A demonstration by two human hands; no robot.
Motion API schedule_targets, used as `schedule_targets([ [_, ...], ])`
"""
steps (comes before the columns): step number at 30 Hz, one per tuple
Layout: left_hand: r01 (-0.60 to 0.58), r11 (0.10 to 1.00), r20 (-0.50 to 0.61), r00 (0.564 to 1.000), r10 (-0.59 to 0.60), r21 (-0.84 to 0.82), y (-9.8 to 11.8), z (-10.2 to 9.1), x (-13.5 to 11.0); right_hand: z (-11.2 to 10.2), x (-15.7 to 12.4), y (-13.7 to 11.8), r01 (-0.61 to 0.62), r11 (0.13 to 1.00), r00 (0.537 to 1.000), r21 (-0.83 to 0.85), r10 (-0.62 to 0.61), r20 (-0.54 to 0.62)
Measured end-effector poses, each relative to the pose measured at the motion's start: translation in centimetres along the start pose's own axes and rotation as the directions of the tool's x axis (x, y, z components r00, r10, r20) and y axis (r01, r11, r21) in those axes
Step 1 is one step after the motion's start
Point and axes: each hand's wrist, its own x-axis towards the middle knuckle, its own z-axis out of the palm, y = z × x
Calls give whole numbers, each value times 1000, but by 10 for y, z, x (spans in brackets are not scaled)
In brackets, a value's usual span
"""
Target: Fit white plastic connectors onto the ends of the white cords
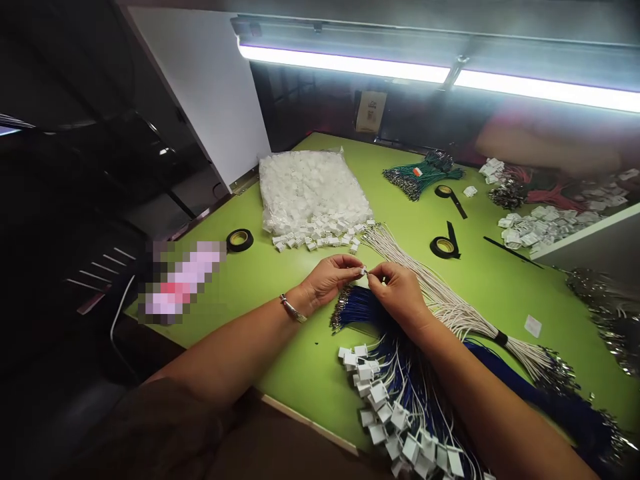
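Observation:
Over the middle of the table, my left hand (325, 279) pinches a small white connector housing (363, 271) between thumb and fingertips. My right hand (400, 290) is closed at the housing's right side, its fingertips around what looks like a thin wire end; the fingers mostly hide it. Blue wires (361, 308) with metal terminals lie bundled just below the hands. A long bundle of white wires (463, 310), bound with black tape, runs behind my right forearm. Nearer me, a pile of white housings (395, 417) has blue and white wires attached.
A clear bag of white housings (313, 183) sits at the back, with loose housings (320, 233) before it. Black tape rolls (240, 240) lie left and right. Green wires (425, 175) rest at the back. More housings (545, 227) lie right, beside a white panel (590, 233).

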Motion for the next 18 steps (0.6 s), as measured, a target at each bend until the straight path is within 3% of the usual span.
schedule_targets([
  [5,-86,991,9,996,85,102,-3,-2,3,-1,0,-4,99,963,995,-249,-90,50],
  [9,-258,859,75,965,251,443,0,1,2,-3,0,-8,206,903,977,-377,-171,124],
  [13,-333,735,99,934,343,591,2,5,-1,-2,-1,-6,93,972,995,-214,-82,61],
  [16,-311,756,54,937,344,576,0,5,-1,-5,-1,-2,-40,995,997,-88,46,63],
  [18,-290,771,32,943,331,566,-2,4,1,-7,-1,0,-58,994,992,-90,67,106],
])
